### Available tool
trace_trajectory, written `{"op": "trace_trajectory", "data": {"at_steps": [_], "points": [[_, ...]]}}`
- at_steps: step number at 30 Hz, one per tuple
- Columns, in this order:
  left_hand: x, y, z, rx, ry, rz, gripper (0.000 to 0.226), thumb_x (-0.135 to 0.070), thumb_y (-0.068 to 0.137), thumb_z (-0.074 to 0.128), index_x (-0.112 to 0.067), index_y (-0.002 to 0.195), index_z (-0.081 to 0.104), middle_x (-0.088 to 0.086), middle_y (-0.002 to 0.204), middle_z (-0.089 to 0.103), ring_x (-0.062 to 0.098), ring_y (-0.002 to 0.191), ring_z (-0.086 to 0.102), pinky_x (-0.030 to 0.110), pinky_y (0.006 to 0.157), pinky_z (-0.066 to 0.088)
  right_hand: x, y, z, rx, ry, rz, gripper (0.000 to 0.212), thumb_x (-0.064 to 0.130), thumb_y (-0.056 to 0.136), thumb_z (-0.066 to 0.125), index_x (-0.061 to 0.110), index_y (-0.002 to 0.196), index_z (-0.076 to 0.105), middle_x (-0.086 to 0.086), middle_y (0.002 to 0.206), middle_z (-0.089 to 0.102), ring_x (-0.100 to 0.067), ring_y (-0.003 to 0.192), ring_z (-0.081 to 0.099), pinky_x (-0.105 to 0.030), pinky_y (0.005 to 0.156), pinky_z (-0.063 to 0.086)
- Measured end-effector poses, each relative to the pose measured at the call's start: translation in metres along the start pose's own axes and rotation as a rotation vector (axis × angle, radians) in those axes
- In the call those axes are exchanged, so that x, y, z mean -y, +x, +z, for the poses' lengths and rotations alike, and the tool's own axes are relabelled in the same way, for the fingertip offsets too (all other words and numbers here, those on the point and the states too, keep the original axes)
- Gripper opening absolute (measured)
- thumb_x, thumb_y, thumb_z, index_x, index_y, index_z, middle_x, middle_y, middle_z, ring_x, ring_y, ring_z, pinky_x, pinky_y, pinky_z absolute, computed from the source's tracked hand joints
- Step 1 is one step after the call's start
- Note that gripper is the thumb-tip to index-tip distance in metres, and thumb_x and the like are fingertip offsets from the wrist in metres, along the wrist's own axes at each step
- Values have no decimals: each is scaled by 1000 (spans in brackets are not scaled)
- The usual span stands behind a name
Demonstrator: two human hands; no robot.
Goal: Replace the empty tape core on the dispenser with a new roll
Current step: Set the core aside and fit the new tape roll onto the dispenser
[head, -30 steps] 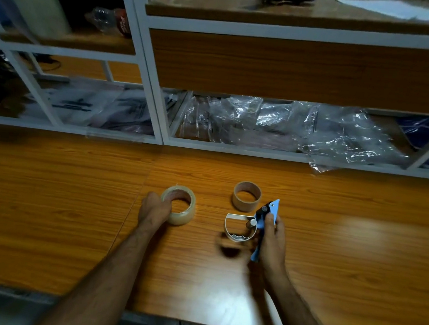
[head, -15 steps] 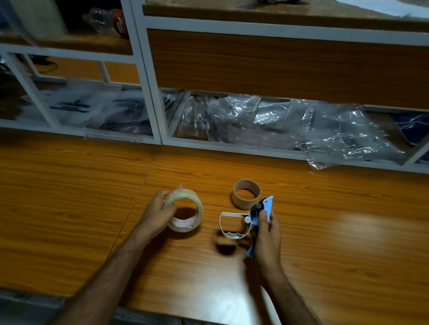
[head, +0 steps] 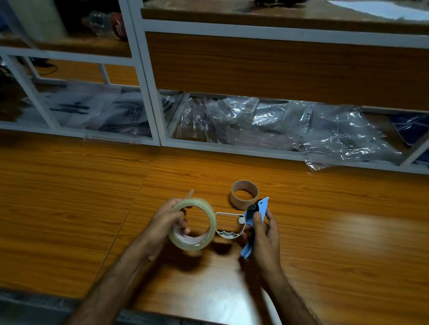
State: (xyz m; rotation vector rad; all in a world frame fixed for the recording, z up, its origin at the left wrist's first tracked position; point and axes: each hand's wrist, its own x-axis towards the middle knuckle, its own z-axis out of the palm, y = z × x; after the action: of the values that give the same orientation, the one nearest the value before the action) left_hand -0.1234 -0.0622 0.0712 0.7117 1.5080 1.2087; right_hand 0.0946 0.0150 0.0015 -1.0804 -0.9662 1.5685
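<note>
Surface: you are working at a wood-grain table [head: 66, 202] with a seam running down it just left of your hands and a bright glare patch to your right.
Left hand: your left hand [head: 165, 221] holds the clear tape roll [head: 194, 224] lifted off the table, thumb over the outer rim and fingers curled into the hole, the roll tilted so its opening faces you.
Right hand: your right hand [head: 264, 233] is clamped around the blue handle of the tape dispenser [head: 244, 225], thumb pressed on its upper part, the white hub frame pointing left.
Roll and dispenser: the roll's right edge sits just beside the white frame; whether they touch is unclear.
Empty core: the brown cardboard core [head: 244, 197] stands on its edge-ring on the table, just behind the dispenser's tip.
Room: a white metal-framed shelf unit [head: 148, 81] rises behind the table, with a wooden panel across it.
Lower shelf: crumpled clear plastic bags [head: 287, 126] fill it, one spilling onto the table edge.
Upper left: a plastic bottle [head: 103, 25] lies in shadow.
</note>
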Motion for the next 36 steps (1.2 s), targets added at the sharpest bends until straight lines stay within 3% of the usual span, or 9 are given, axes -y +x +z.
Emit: {"op": "trace_trajectory", "data": {"at_steps": [8, 13, 17, 22, 25, 28, 32, 36], "points": [[-3, -8, 28, 77, -40, 11, 39, -16, 69, 56, -5, 105, 62, 2, 70, 47, 15, 64, 46, 30, 58, 44, 5, -4, 1, 47, -15, -22, 52, 26, 104, 55, 21, 154, 42, -16, 94, 64, -13, 73, 61, -22, 64, 54], [0, -8, 38, 109, -47, 21, 40, -17, 69, 54, -2, 105, 57, -3, 78, 58, 12, 64, 52, 31, 58, 42, 9, -9, 6, 51, -15, -49, 61, 38, 93, 61, 24, 150, 47, -1, 84, 72, -18, 80, 65, -38, 78, 53], [5, -8, 42, 116, -6, 38, 43, -20, 66, 57, -6, 107, 61, -3, 112, 71, 21, 86, 57, 37, 70, 44, 12, -13, 5, 67, -26, -80, 36, 22, 103, 56, 36, 135, 51, -1, 81, 70, -18, 82, 65, -26, 71, 56], [12, -1, 40, 78, 151, 37, 43, -40, 55, 63, -31, 96, 72, 13, 138, 52, 30, 123, 51, 43, 81, 55, 15, -17, 2, 99, -46, -73, 41, 15, 105, 53, 29, 143, 47, 4, 77, 69, -15, 78, 65, -23, 69, 57], [11, 1, 41, 86, 182, 33, 43, -42, 53, 63, -34, 94, 73, 10, 143, 47, 24, 128, 48, 49, 94, 53, 14, -18, 1, 111, -74, -83, 42, 15, 105, 53, 28, 144, 44, -1, 89, 74, -14, 84, 71, -27, 75, 60], [9, -2, 45, 76, 182, 27, 41, -45, 52, 60, -40, 91, 72, 15, 135, 49, 28, 124, 48, 41, 93, 47, 11, -17, 2, 94, -73, -45, 48, 22, 101, 57, 21, 147, 46, -15, 111, 74, -21, 96, 72, -32, 82, 59], [12, -1, 45, 96, 185, 32, 45, -46, 53, 61, -45, 97, 71, 8, 137, 50, 25, 125, 49, 47, 102, 45, 9, -15, -2, 117, -110, -23, 44, 21, 104, 55, 9, 145, 52, -19, 109, 71, -27, 95, 67, -28, 77, 58], [16, 3, 49, 14, 264, 53, 61, -47, 49, 61, -26, 106, 69, 11, 136, 48, 22, 125, 46, 41, 102, 41, 9, -17, -3, 161, -112, -12, 40, 19, 105, 53, 7, 143, 53, -21, 101, 68, -29, 93, 63, -26, 74, 57]]}}
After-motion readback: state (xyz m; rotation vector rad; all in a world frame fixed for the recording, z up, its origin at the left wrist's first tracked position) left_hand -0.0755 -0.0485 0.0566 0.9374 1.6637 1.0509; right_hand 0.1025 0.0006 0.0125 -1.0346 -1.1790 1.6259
